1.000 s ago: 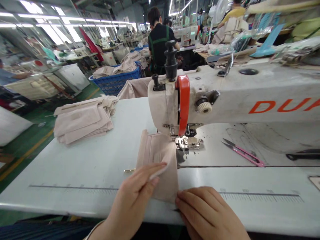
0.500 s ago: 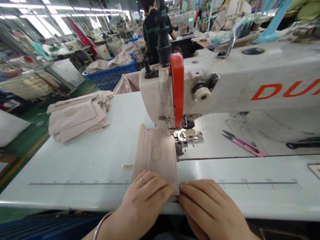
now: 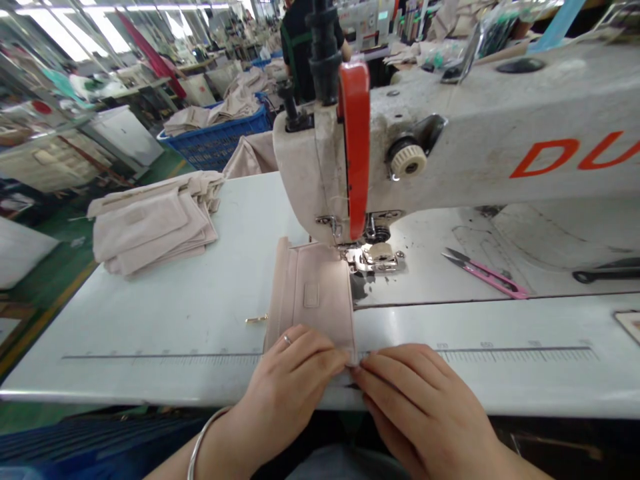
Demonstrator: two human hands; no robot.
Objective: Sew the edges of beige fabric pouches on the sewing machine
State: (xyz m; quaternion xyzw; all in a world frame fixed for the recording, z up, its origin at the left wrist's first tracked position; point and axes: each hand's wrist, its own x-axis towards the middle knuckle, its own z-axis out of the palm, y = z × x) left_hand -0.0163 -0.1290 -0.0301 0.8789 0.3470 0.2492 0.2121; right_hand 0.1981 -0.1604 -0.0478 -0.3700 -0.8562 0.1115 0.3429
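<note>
A pale pink fabric pouch (image 3: 323, 313) lies flat on the sewing table (image 3: 165, 307), its far right edge at the presser foot (image 3: 375, 259) of the sewing machine (image 3: 303, 177). On it is a small rectangular patch (image 3: 311, 295), and a gold zipper pull (image 3: 257, 319) sticks out to the left. My left hand (image 3: 297, 377), with a ring and bracelet, presses on the pouch's near end, fingers closed at its near right corner. Fingertips of my right hand (image 3: 420, 393) pinch that same corner from the right. The fingers hide the pouch's near edge.
Pink-handled thread snips (image 3: 487, 275) lie right of the presser foot. A stack of pale pink fabric pieces (image 3: 150, 227) sits on the table's left. Beyond it stands a blue basket (image 3: 220, 140) heaped with fabric. A person (image 3: 300, 53) in dark clothes is behind the machine.
The camera view has shifted, so most things appear slightly higher. My fingertips have closed in on the pouch's near right corner, which looks more bunched. The pouch remains at the presser foot.
</note>
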